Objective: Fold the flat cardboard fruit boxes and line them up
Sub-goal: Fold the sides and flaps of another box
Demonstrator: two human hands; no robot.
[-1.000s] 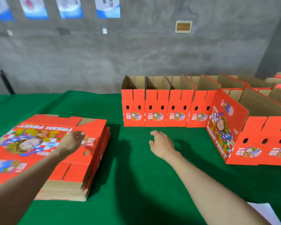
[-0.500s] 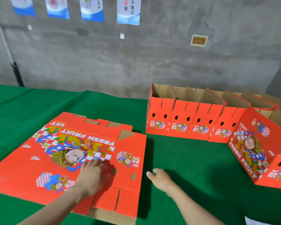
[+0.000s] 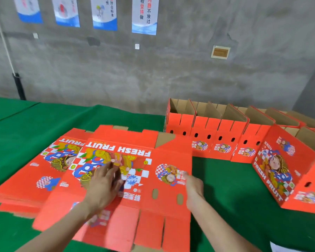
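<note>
1. A top flat box (image 3: pixel 135 171), red with "FRESH FRUIT" print, lies skewed on the stack of flat boxes (image 3: pixel 35 175), shifted to the stack's right so that part of it hangs over the green table (image 3: pixel 76 120).
2. The left hand (image 3: pixel 104 186) rests palm down on the printed picture of the top flat box, right of the stack's exposed sheet, its fingers (image 3: pixel 107 166) spread apart and flat, gripping nothing.
3. The right hand (image 3: pixel 193 186) sits at the right edge of the same sheet, farther from the stack, beside the round logo; whether its fingers pinch the edge or merely touch it cannot be told.
4. A row of folded boxes (image 3: pixel 215 135) stands upright and open-topped beyond and to the right of the stack, the boxes touching side by side along the table's far edge.
5. A nearer folded box (image 3: pixel 280 170) stands right of the stack, in front of that row, its big printed face turned toward the stack.
6. Posters (image 3: pixel 105 13) hang on the grey wall (image 3: pixel 171 73) behind the stack.
</note>
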